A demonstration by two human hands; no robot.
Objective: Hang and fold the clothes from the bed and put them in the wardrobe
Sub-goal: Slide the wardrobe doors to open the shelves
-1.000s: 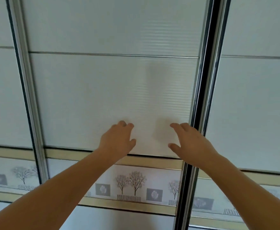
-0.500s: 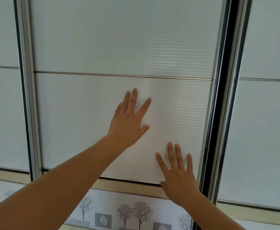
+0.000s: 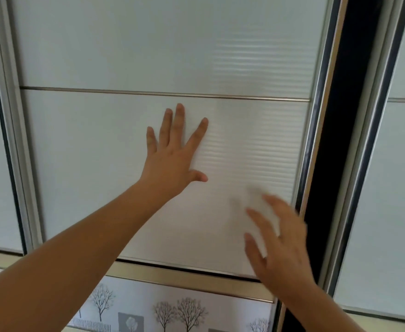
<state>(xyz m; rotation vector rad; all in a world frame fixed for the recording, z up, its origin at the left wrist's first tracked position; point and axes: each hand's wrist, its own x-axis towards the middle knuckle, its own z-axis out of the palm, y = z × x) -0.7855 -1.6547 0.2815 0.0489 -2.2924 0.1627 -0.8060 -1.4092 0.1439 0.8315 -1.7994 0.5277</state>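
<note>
- Wardrobe sliding door (image 3: pixel 101 164): directly ahead, with a dark gap (image 3: pixel 340 164) along its right edge.
- Left grip (image 3: pixel 172 161): fingers spread, palm flat on the door.
- Right grip (image 3: pixel 283 255): fingers spread, blurred, near the door's right edge.

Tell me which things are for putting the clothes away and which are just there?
For the job: left hand, flat on the sliding wardrobe door; right hand, blurred, near that door's right edge; dark gap beside the door.
Just there: tree-picture strip below; neighbouring panel on the right.
</note>
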